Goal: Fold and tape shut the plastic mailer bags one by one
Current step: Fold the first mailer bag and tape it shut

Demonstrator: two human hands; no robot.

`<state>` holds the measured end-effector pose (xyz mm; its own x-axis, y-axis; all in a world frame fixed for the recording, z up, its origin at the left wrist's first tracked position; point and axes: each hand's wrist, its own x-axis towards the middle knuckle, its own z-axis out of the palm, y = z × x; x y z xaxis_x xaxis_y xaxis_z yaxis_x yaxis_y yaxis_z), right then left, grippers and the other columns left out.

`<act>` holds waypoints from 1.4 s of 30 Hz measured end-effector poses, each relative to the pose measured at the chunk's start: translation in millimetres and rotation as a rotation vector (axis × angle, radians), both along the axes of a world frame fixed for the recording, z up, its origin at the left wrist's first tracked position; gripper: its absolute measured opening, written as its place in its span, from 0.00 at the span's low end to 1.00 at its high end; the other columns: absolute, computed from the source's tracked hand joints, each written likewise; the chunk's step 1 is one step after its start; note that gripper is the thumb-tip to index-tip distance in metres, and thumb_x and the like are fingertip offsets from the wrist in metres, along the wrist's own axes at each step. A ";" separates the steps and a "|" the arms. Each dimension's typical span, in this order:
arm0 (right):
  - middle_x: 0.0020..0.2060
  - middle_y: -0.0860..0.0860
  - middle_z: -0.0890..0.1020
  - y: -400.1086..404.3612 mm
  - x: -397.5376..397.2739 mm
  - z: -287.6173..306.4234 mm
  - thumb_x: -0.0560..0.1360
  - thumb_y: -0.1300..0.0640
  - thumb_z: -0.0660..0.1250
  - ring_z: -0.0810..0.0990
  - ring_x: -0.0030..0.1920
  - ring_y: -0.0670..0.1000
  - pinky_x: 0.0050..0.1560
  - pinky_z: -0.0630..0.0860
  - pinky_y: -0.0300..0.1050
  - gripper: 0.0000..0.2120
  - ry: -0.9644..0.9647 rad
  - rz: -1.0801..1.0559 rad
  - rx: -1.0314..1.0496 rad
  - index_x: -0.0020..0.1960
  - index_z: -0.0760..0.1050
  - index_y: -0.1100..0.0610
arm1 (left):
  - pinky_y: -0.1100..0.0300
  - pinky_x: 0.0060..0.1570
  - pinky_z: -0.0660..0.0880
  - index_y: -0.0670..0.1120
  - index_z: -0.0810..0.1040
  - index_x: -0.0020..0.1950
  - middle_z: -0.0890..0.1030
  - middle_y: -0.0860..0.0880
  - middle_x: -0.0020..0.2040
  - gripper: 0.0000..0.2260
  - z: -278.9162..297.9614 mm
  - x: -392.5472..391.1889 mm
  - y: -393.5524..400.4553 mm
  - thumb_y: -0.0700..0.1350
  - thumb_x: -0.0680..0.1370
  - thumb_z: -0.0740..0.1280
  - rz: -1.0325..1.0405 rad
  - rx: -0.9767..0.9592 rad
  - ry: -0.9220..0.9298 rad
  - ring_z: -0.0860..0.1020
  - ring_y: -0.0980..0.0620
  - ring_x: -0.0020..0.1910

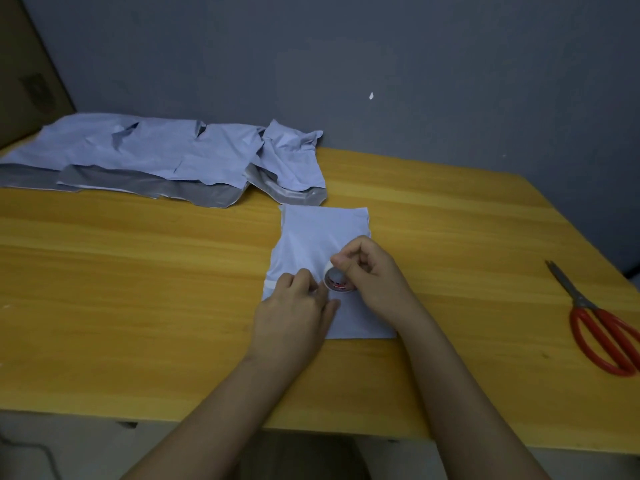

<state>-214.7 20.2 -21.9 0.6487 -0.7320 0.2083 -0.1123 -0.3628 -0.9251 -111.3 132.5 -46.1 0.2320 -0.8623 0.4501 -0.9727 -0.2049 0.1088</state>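
Observation:
A pale blue-white mailer bag (317, 237) lies flat on the wooden table (138, 271), folded over at its near end. My right hand (372, 275) grips a small roll of tape (337, 282) standing on the bag. My left hand (296, 311) sits just left of the roll, fingertips pinching at the tape end and resting on the bag. A strip of tape (270, 284) shows along the bag's left edge.
A heap of several crumpled mailer bags (156, 157) with grey insides lies at the back left against the wall. Red-handled scissors (599, 323) lie near the table's right edge. A cardboard box (24, 71) stands at the far left.

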 end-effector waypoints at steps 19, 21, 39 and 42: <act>0.23 0.43 0.69 -10.5 -1.8 12.7 0.74 0.62 0.70 0.66 0.25 0.41 0.28 0.64 0.32 0.08 0.048 -0.033 -0.078 0.39 0.76 0.53 | 0.63 0.20 0.67 0.50 0.83 0.41 0.76 0.50 0.39 0.16 -2.9 1.7 -1.2 0.55 0.74 0.58 0.026 -0.077 -0.018 0.77 0.51 0.38; 0.22 0.42 0.70 -11.8 -4.5 13.5 0.74 0.62 0.70 0.67 0.25 0.41 0.28 0.64 0.32 0.07 0.069 -0.026 -0.082 0.39 0.76 0.53 | 0.63 0.20 0.67 0.49 0.83 0.41 0.76 0.50 0.39 0.16 -3.4 2.0 -1.3 0.56 0.74 0.58 0.026 -0.080 -0.015 0.77 0.51 0.38; 0.31 0.56 0.75 -13.5 -15.8 21.0 0.77 0.65 0.64 0.70 0.30 0.46 0.32 0.67 0.34 0.09 0.245 -0.031 -0.180 0.39 0.77 0.59 | 0.63 0.20 0.68 0.48 0.83 0.39 0.77 0.49 0.38 0.13 0.2 0.2 -0.7 0.55 0.64 0.78 0.023 -0.051 0.014 0.78 0.48 0.38; 0.28 0.56 0.72 -13.3 -17.0 21.5 0.77 0.67 0.61 0.67 0.28 0.46 0.30 0.64 0.34 0.09 0.244 -0.016 -0.167 0.40 0.77 0.61 | 0.63 0.20 0.67 0.48 0.83 0.39 0.77 0.49 0.38 0.13 1.1 0.0 -0.8 0.55 0.63 0.78 0.025 -0.043 0.004 0.79 0.48 0.37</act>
